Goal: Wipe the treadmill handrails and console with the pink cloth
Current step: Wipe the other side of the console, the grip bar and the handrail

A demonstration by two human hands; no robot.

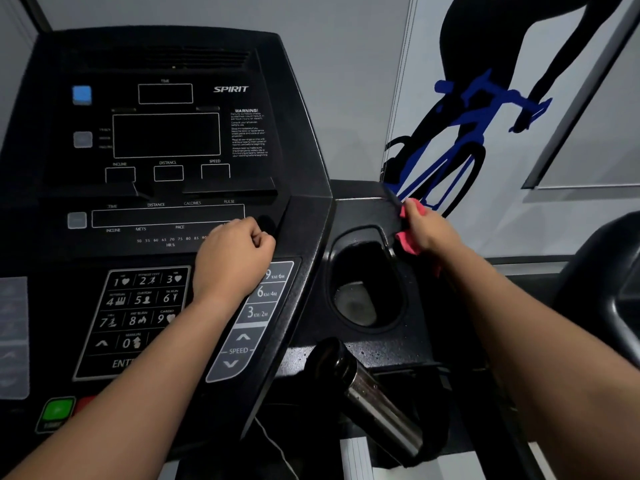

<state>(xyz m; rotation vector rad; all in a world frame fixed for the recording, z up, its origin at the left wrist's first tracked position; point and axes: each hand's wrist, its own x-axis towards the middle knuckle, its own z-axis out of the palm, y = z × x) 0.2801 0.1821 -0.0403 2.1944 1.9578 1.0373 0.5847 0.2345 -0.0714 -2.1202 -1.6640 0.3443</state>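
My right hand (427,227) has its fingers curled around the pink cloth (410,237), gripping it in a bunch. I see cloth protruding above the hand and below it. I hold the cloth against the black tray surface just to the right of the cup holder (367,282), at the tray's outer right edge. That tray adjoins the right side of the console (304,209).

My left hand (235,252) has its fingers curled into a loose fist and holds nothing. The fist rests on the console face, just above the speed keys (258,311) and to the right of the numeric keypad (138,306). My left forearm crosses the lower right corner of that keypad.

On the console, I read the SPIRIT logo (231,89) at the upper right of the display area. The display windows are dark. A blue button (82,94) sits at the upper left of the console, and a green button (57,410) sits at its lower left.

Below the cup holder, a metal-sleeved grip (377,403) slants down and to the right; its surface is shiny. Fine specks show on the tray surface near it.

Beyond the console on the right, the wall carries a cyclist graphic (467,133) in black and blue.
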